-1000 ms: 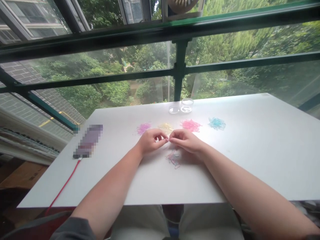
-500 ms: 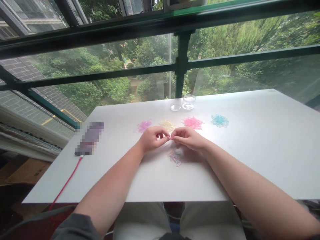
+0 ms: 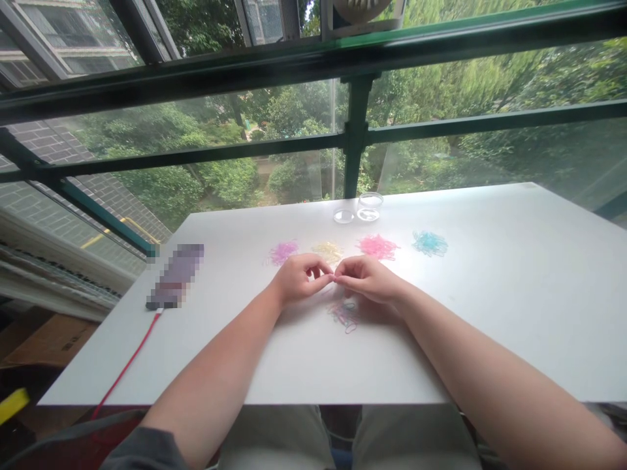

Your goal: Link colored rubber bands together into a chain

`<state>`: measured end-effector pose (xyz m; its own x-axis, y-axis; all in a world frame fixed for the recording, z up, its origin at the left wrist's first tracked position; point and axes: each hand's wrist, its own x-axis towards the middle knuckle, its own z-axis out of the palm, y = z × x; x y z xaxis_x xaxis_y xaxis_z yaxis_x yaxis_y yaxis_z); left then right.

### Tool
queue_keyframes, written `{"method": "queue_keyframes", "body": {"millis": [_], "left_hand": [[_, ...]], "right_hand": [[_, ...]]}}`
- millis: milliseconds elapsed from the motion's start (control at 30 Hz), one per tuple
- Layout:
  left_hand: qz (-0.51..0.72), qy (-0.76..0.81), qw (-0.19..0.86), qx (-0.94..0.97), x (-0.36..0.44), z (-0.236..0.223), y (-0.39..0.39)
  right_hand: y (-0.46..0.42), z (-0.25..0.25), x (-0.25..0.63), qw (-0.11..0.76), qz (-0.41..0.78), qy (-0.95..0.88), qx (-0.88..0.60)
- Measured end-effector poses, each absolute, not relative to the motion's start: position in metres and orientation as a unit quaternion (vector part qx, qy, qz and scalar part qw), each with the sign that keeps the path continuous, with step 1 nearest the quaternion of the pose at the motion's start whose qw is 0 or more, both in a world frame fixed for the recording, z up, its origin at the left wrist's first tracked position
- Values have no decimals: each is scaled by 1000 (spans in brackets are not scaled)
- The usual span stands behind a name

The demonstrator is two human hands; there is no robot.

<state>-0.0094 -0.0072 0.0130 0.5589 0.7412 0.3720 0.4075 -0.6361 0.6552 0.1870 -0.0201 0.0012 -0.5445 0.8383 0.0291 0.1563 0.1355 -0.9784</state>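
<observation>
My left hand [image 3: 304, 277] and my right hand [image 3: 366, 277] meet fingertip to fingertip above the table's middle. Both are closed in a pinch, and whatever lies between the fingertips is too small to make out. Just below them rests a small heap of mixed-colour elastic bands [image 3: 344, 317]. Beyond the hands are sorted piles of thin bands: purple bands [image 3: 283, 252], pale yellow bands [image 3: 328, 250] partly behind the fingers, pink bands [image 3: 377, 247] and blue-green bands [image 3: 430, 243].
At the table's far edge stand a clear round container [image 3: 369, 207] and a shallow clear dish or lid [image 3: 343, 216]. A blurred-out dark device [image 3: 176, 275] lies on the left, with a red cable [image 3: 128, 362] running off the white table [image 3: 514, 294]. Green railing [image 3: 356, 137] rises behind.
The view has tilted up a little, so everything sits slightly lower. Both hands stay pinched together in nearly the same place. A yellow object has come into view at the lower left edge.
</observation>
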Motion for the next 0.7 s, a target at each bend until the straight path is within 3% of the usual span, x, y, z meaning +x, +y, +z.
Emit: {"method": "queue_keyframes", "body": {"millis": [367, 700], "left_hand": [[339, 329, 294, 831, -11, 9, -4], [434, 313, 413, 737, -13, 8, -3]], "right_hand": [[-18, 2, 188, 355, 529, -680, -364], [-16, 6, 191, 405, 481, -689, -361]]}}
